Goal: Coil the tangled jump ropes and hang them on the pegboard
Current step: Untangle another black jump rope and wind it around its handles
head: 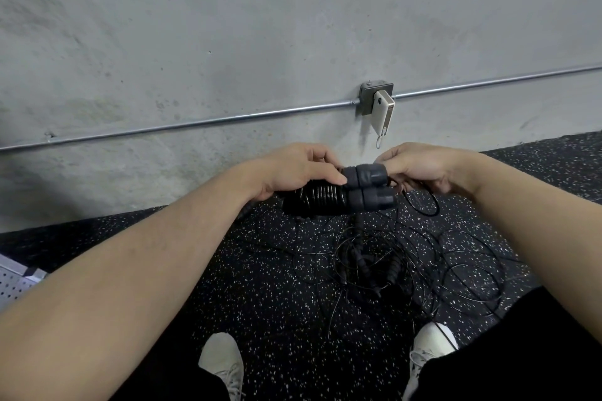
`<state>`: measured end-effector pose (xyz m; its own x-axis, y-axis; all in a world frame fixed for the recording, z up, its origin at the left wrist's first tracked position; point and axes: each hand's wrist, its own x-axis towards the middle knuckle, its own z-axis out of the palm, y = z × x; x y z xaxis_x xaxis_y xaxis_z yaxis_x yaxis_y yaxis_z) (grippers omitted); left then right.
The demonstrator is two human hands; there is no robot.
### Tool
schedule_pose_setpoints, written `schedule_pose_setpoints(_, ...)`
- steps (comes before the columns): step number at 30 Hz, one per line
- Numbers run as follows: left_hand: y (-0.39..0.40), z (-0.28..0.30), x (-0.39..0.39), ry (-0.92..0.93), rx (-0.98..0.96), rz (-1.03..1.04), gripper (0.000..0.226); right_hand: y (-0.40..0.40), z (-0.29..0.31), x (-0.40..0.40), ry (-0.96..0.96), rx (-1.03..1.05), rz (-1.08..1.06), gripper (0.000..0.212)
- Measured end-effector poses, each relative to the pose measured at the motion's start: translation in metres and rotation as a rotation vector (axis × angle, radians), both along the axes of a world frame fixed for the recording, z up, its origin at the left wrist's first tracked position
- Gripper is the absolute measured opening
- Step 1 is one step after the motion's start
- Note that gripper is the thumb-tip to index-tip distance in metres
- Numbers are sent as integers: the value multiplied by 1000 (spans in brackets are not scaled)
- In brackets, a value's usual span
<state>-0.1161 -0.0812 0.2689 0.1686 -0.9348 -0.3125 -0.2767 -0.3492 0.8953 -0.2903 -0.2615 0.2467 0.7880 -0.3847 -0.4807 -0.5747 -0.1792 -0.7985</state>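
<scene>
Right now the left hand [294, 172] is clamped over a pair of ribbed black handles [338, 195], thumb pressing near their grey caps, holding them side by side above the floor [260, 270]. Just beside it, the right hand [420, 166] has its fingers curled at the cap ends — it looks to be pinching the thin cord [423, 202] that loops out from there, though the exact grip is hidden behind the caps. Below, the rest of the ropes lie in a tangle [391, 264] on the floor between the two shoes [221, 365], thin cords looping over thicker beaded lengths.

The risk is in that heap: pulling cord up to coil it could drag neighbouring loops along and tighten a knot, since several strands cross one another. A loop also runs close to the right shoe, so a foot could trap it mid-pull. The perforated panel [13, 283] at the left edge — possibly the pegboard — is well apart from the hands
</scene>
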Motion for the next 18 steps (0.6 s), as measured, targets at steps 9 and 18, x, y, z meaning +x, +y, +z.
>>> schedule_pose_setpoints(9, -5, -13, -14, -576, 107, -240, 25, 17, 3, 14, 0, -30, 56, 39)
schedule_pose_setpoints(18, -4, -28, -16, -642, 67, -155, 50, 29, 13, 11, -48, 187, 48, 21)
